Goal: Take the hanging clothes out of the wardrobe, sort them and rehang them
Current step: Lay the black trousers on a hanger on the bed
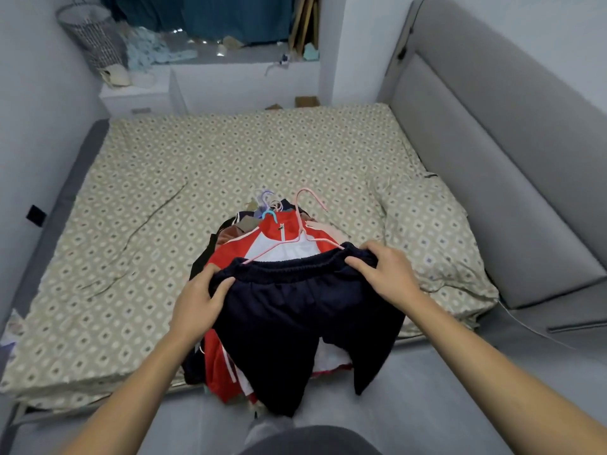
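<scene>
The left hand (197, 298) grips the left end of the elastic waistband of a pair of dark navy shorts (295, 323), thumb on top and fingers curled under the cloth. The right hand (382, 272) grips the right end of the same waistband, fingers bent over its edge. The shorts hang from both hands, legs dangling over the near edge of the bed (131, 224). A pink hanger (303, 224) sits at the waistband, its hook pointing away from the person and its shoulders running down toward the two hands.

Under the shorts lies a pile of clothes on the bed, topped by a red and white jacket (262, 247) with a zip at the collar. More hanger hooks (267, 200), pale and blue, stick out at the far end of the pile. No brand, label or writing can be read on any garment.

The bed has a patterned cover, and a pillow (427, 231) in the same pattern lies to the right, against a grey padded headboard (492, 159). A wire basket (92, 34) stands at the far left.
</scene>
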